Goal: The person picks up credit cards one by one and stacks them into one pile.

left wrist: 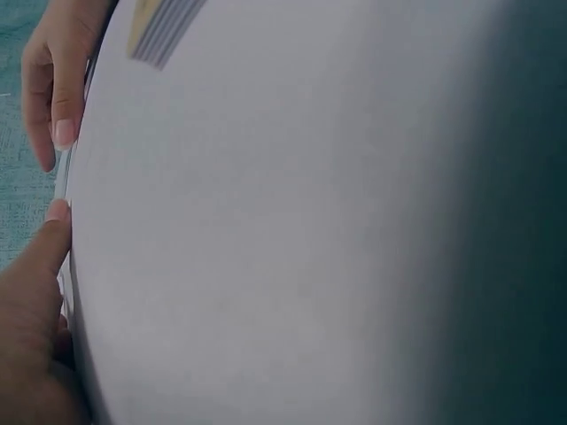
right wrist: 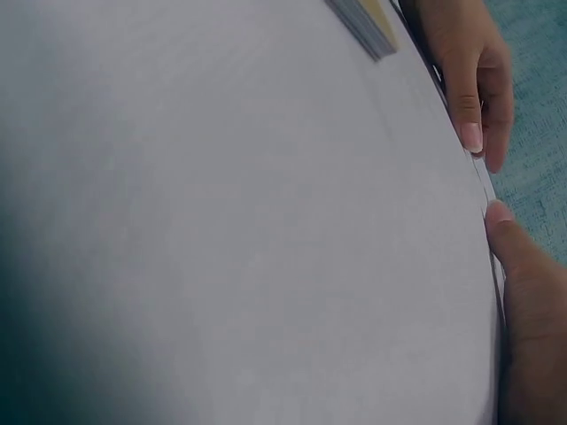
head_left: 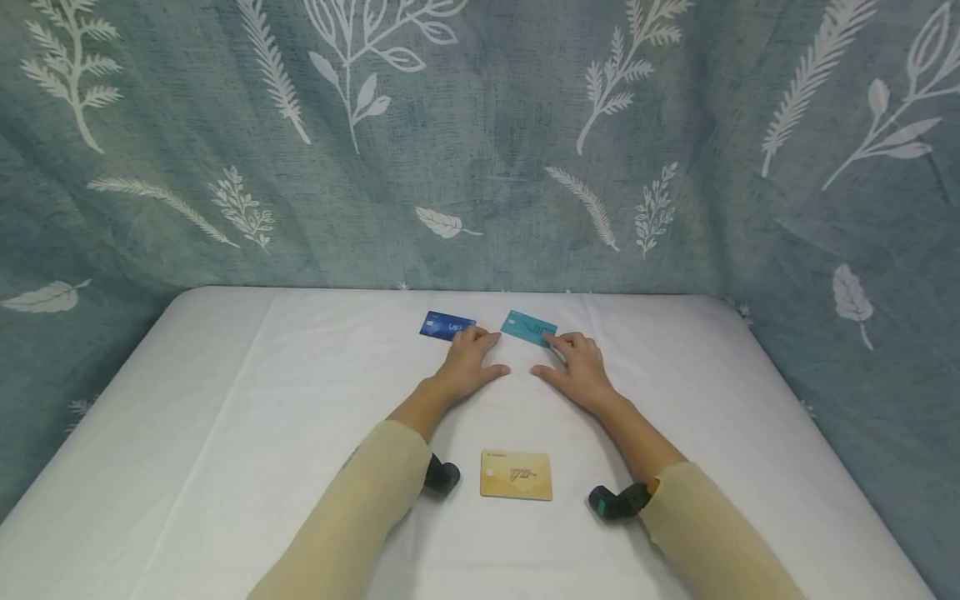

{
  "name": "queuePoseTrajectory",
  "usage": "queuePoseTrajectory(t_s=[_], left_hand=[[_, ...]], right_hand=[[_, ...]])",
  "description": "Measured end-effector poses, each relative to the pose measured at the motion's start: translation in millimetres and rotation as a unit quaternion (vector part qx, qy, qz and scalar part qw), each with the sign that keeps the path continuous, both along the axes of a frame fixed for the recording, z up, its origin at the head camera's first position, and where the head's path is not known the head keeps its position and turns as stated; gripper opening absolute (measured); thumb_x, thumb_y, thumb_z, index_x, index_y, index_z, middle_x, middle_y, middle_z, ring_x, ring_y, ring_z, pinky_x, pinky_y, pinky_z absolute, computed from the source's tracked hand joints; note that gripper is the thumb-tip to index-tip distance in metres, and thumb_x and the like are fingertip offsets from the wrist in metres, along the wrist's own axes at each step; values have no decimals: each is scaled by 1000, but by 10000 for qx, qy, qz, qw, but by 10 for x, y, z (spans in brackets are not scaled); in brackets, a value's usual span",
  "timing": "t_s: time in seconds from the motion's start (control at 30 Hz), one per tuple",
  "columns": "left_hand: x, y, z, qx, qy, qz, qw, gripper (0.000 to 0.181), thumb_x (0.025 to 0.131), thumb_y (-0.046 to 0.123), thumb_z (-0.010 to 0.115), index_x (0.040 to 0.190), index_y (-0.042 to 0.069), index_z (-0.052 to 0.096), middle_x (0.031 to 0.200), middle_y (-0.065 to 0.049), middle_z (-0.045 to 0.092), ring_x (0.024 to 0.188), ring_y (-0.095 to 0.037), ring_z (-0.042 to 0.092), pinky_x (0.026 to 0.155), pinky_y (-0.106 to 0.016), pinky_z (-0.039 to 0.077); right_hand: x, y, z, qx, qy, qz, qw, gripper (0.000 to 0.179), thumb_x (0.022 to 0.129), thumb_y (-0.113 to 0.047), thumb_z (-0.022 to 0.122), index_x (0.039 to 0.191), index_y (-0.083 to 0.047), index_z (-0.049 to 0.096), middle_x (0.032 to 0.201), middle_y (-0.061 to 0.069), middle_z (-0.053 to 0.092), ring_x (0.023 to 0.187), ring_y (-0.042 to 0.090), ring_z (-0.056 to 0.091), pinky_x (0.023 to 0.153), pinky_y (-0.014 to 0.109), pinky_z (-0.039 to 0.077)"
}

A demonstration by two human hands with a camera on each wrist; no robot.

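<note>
Toward the far side of the white table lie two flat cards, a dark blue card and a teal card, side by side with a small gap. My left hand reaches over the blue card's near right corner, its fingers covering part of it and its thumb spread to the right. At the teal card's right end, the fingertips of my right hand touch its near corner, thumb apart on the left. Nearer to me rests a gold card. The left wrist view shows it topping a stack of several layers.
A white cloth covers the table, whose far edge runs just behind the two cards. Behind hangs a green-blue curtain with white leaf prints. Black wrist devices sit under both forearms, on either side of the gold stack.
</note>
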State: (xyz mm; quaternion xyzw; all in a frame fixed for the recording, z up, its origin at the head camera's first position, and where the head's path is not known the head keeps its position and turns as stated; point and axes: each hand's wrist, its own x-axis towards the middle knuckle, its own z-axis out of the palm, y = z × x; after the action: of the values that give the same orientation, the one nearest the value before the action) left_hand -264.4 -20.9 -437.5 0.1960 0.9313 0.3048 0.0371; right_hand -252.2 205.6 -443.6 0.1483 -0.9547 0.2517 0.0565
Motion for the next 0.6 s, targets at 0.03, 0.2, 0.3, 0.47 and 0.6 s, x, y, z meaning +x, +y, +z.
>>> queuePoseTrajectory(t_s=[0.03,0.2,0.3,0.47,0.6], left_hand=[[-9,10,10,-91,-22,27,10000,66,89,43,62,143,12,41,137,-12,39,126,-29,34,106,-41,30],[-51,64,81,-466,-354,178,9981,72,89,47,60,148,16,33,139,-13,36,126,-29,32,107,-45,26],[-75,108,131,-678,-573,240,9958,74,88,49,60,149,19,29,136,-12,36,122,-28,34,105,-45,28],[-106,178,171,-1202,-670,294,9900,75,89,55,53,151,24,23,124,-9,36,108,-24,34,95,-40,31],[-113,203,163,-1318,-633,366,9886,73,90,57,50,151,25,23,118,-7,36,103,-22,33,89,-37,30]], right_hand=[[3,1,-1,-10,3,7,10000,68,86,-44,64,140,-7,45,128,20,43,113,35,40,97,51,31],[11,2,-15,152,76,1,9999,67,88,-46,62,140,-6,45,128,20,42,112,34,40,95,50,33],[15,6,-25,303,167,-14,9994,65,88,-45,61,139,-6,46,126,19,43,110,33,41,94,49,33],[18,-2,-28,355,236,58,9991,61,89,-45,59,136,-8,50,124,18,44,107,32,40,93,48,32],[9,5,-25,326,250,101,9991,57,90,-45,59,133,-9,54,123,17,44,107,33,40,93,49,31]])
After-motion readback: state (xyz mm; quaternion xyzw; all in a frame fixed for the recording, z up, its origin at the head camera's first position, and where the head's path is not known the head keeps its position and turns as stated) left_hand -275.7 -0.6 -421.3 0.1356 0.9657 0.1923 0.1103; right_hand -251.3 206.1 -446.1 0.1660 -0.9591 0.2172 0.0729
